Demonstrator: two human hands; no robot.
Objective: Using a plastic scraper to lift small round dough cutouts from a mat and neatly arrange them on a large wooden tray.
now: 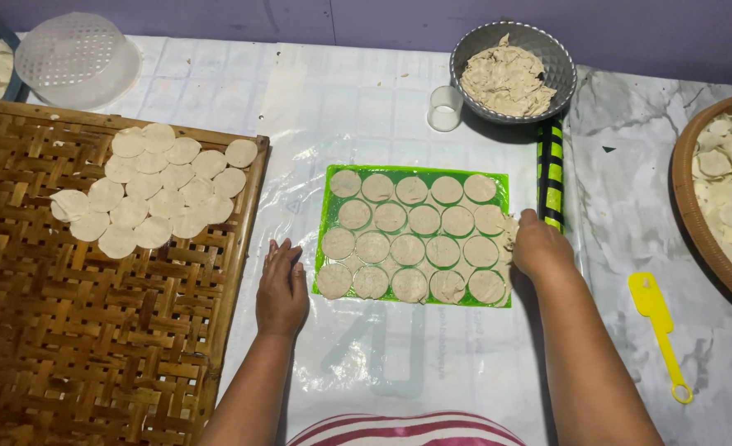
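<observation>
Green rectangular plastic mat (498,177) covered with cut round dough discs (408,248) at table centre, right hand (537,248) pinching scrap dough (509,234) at its right edge, left hand (281,285) flat, holding nothing, near its left edge, woven bamboo tray (93,330) left, metal bowl (560,70) far.

From my seat behind the head camera, the body I see is two bare forearms and two hands — no sleeves reach into view on either side. The left hand (281,285) has no ring, watch or glove that I can make out. The right hand (537,248) is likewise bare, with nothing on the wrist. Below both arms, at the bottom edge and nearer than the green mat (502,180), a curved strip of clothing (403,431) shows — striped fabric, dark red bands alternating with white ones. No more of it is in view.
</observation>
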